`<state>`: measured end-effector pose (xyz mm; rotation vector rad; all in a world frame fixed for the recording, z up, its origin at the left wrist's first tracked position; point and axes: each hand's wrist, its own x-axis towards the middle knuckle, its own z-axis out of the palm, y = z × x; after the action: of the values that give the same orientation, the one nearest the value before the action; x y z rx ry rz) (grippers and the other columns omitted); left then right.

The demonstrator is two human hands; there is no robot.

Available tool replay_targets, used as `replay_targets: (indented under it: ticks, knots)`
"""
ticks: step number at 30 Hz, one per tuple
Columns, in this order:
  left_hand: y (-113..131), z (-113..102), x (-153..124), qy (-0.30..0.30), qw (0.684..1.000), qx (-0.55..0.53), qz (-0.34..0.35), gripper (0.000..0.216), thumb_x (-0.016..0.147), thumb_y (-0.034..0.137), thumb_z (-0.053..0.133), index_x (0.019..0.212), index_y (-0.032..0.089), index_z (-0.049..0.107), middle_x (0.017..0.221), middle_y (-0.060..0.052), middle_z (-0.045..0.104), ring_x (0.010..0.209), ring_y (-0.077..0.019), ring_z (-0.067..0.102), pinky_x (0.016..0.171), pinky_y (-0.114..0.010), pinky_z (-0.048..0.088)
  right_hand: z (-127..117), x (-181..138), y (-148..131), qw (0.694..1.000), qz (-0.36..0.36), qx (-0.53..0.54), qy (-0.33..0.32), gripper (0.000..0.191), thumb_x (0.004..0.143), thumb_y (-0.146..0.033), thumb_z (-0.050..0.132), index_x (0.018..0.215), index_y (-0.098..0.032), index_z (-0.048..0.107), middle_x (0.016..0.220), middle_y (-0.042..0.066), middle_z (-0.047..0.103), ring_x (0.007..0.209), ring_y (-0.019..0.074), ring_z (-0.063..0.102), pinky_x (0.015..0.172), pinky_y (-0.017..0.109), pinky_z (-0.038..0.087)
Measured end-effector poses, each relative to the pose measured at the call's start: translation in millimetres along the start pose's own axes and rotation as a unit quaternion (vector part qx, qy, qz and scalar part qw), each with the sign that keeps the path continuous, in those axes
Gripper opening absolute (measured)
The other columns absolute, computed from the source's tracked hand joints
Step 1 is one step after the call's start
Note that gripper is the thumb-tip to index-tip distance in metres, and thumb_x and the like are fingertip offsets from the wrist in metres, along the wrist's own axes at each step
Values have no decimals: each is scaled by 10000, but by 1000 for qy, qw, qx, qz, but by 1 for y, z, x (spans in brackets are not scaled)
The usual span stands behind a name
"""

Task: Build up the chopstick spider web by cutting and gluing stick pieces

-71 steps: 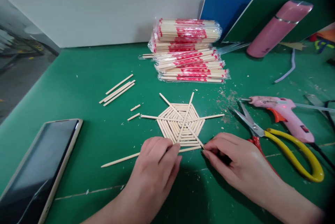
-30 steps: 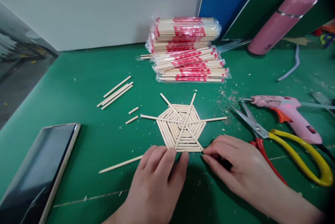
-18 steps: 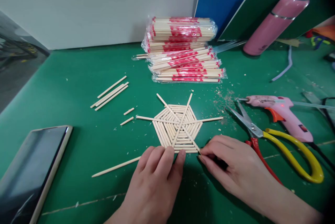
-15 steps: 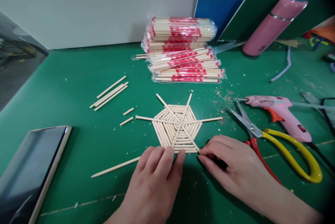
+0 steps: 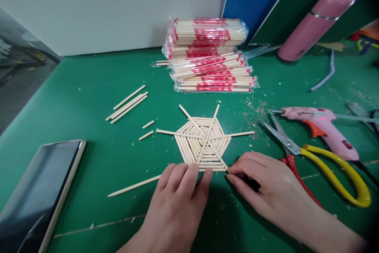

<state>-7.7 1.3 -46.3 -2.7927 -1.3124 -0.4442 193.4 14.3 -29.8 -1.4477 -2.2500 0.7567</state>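
A hexagonal web of wooden chopsticks [image 5: 187,147] lies flat on the green table, with crossing sticks reaching past its rim. My left hand [image 5: 179,195] presses on its near edge, fingers bent and thumb against the nearest stick. Between the thumb and forefinger of my right hand [image 5: 260,180] is the near right end of a crossing stick. One long chopstick [image 5: 134,186] points out to the left from beneath my left fingers; its other end is hidden. Two short stick pieces [image 5: 146,135] and several cut sticks [image 5: 129,107] lie left of the web.
Right of the web are open scissors [image 5: 291,147] with red and yellow handles and a pink glue gun [image 5: 321,120]. A phone [image 5: 44,190] lies at the left. Wrapped chopstick bundles [image 5: 210,57] are piled behind, near a pink bottle [image 5: 316,28].
The whole view has shifted slightly, so things appear a little further right. Both hands keep the same hold on the web.
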Motion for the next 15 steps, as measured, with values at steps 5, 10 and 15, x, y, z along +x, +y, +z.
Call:
replay_targets:
  ticks: [5,10,15]
  knots:
    - [-1,1,-1,-28,999,-12,-14,332,781,216,416,1101,210,505,953,-61,521,880,-221,446,809,-390,352,1,1,1,1000,1,3,-3,110,815,-199,464,778,-221,565,717,-8,555,683,133,495,606,264,360]
    - [-2,-2,2,-25,999,-32,-15,320,779,201,384,1061,204,534,926,-66,539,863,-219,465,787,-384,374,1,1,0,1000,-3,-1,0,126,822,-208,453,778,-211,571,720,6,555,683,135,497,601,256,365]
    - [-2,-2,2,-19,999,-31,-15,348,779,148,356,1077,209,526,921,-59,539,859,-209,464,782,-369,376,0,1,0,1000,-5,-4,-3,142,822,-202,447,772,-203,580,710,16,557,677,138,501,600,255,376]
